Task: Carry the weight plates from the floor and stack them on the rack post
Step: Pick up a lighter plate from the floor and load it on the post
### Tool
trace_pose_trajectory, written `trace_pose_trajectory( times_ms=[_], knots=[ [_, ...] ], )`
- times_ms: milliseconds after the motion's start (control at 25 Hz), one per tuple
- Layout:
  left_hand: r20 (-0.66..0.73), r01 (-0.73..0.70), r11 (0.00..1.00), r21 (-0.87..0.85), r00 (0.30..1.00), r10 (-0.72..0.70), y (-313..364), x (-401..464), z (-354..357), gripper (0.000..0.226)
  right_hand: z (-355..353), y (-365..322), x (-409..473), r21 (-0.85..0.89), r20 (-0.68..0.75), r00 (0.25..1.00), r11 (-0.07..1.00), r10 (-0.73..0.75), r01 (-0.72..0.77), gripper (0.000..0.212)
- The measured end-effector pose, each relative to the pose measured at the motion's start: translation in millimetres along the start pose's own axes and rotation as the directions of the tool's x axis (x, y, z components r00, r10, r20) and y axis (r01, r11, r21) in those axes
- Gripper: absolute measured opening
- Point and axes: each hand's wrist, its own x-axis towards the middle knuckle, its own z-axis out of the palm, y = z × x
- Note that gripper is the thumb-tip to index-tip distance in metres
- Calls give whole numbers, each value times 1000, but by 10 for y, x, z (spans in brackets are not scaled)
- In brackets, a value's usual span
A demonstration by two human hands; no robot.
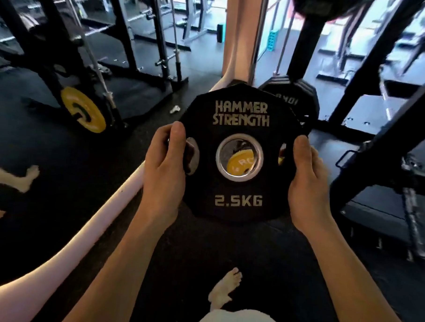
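Observation:
A black 2.5 kg weight plate [238,186] marked HAMMER STRENGTH is held upright in front of me, its face toward the camera. My left hand [166,171] grips its left edge at a grip slot. My right hand [308,182] grips its right edge. Through the plate's steel centre hole a yellow plate [238,168] shows, lower down behind it. Larger black plates [294,98] hang on the rack just behind, at the foot of a black rack upright [306,45].
A yellow plate [83,110] sits on a low post of the black rack [53,44] at left. A black machine frame [390,144] stands at right. My bare foot [225,290] is on the dark rubber floor [84,167]. Another person's foot [28,178] shows at far left.

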Motion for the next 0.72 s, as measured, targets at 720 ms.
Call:
trace_pose_trajectory(
  times_ms=[720],
  knots=[
    [229,-347,899,-268,883,409,1038,2768,2423,31,-552,-1282,3008,-56,-318,873,927,-370,372,49]
  ],
)
